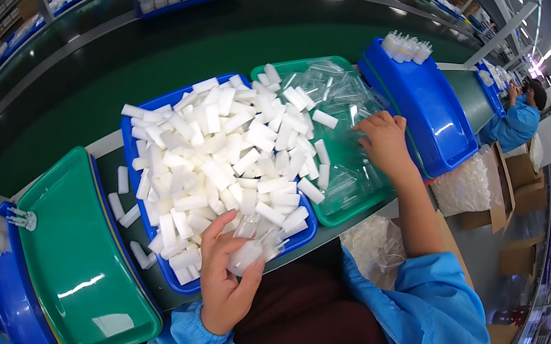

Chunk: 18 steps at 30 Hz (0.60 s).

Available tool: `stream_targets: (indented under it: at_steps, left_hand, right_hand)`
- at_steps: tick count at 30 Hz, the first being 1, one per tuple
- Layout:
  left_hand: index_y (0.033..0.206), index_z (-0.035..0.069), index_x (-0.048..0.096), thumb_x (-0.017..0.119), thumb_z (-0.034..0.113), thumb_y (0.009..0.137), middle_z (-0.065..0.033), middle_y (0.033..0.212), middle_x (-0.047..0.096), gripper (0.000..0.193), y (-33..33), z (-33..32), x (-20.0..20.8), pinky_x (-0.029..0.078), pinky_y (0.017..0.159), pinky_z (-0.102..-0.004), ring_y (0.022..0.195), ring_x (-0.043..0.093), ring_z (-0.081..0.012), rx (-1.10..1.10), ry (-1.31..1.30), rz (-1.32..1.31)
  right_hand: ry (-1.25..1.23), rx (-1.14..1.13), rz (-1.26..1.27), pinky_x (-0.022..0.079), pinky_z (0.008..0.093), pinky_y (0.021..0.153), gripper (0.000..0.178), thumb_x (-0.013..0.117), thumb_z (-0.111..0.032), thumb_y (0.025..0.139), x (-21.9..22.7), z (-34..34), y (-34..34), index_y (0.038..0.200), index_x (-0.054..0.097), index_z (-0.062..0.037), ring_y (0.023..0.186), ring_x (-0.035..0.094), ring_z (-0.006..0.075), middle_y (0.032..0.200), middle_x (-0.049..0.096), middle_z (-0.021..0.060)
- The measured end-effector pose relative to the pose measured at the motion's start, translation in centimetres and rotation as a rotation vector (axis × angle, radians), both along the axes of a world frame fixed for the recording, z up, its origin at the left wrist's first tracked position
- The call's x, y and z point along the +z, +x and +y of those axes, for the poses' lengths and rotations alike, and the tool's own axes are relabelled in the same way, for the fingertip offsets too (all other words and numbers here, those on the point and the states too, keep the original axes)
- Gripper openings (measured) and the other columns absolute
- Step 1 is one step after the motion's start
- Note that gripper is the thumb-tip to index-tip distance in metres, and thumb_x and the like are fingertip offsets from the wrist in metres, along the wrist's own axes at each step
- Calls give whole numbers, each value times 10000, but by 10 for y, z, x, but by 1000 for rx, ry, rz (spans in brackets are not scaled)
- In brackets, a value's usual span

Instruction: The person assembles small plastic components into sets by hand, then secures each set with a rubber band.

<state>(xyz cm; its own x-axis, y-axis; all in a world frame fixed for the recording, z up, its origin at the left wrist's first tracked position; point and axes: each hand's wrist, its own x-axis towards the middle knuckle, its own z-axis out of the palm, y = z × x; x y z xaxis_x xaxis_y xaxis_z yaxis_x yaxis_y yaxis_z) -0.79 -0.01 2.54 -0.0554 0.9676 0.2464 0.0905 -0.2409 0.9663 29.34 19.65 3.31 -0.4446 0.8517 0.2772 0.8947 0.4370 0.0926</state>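
My left hand [227, 277] is closed around a few clear plastic tubes [250, 228], with a white cylinder [245, 256] among them, at the near edge of a blue tray [166, 261]. That tray is heaped with short white foam-like cylinders [217, 170]. To its right, my right hand [385, 144] reaches over a green tray [343, 213], fingers curled down and closed. What its fingertips hold, if anything, is hidden. Loose clear tubes [334, 87] lie at the far end of the green tray, and more lie near its front. Some white cylinders have spilled onto its left side.
Stacked blue trays [434, 125] stand at right, with upright white-and-clear pieces [407, 47] at their far end. An empty-looking green tray [80, 260] sits at left. A few cylinders [129, 215] lie between trays. Beyond runs a green conveyor [90, 93]. Co-workers [516, 119] sit at either side.
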Motion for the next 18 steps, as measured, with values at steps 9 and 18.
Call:
stream_targets:
  at_steps: [9, 18]
  left_hand:
    - [1033, 41, 594, 677, 1, 766, -177, 1352, 364, 283, 1, 3, 2, 439, 872, -339, 991, 540, -259, 70, 29, 36]
    - [1024, 82, 646, 703, 25, 747, -167, 1368, 357, 289, 2, 2, -3, 445, 851, -352, 1016, 490, -273, 136, 65, 118]
  right_hand:
    - [118, 37, 199, 384, 406, 785, 265, 683, -55, 709, 21, -22, -18, 964, 635, -110, 874, 563, 269, 933, 602, 65]
    - [-744, 427, 1418, 444, 217, 749, 328, 661, 71, 772, 37, -100, -106, 1083, 577, 11, 875, 524, 91, 1001, 541, 67]
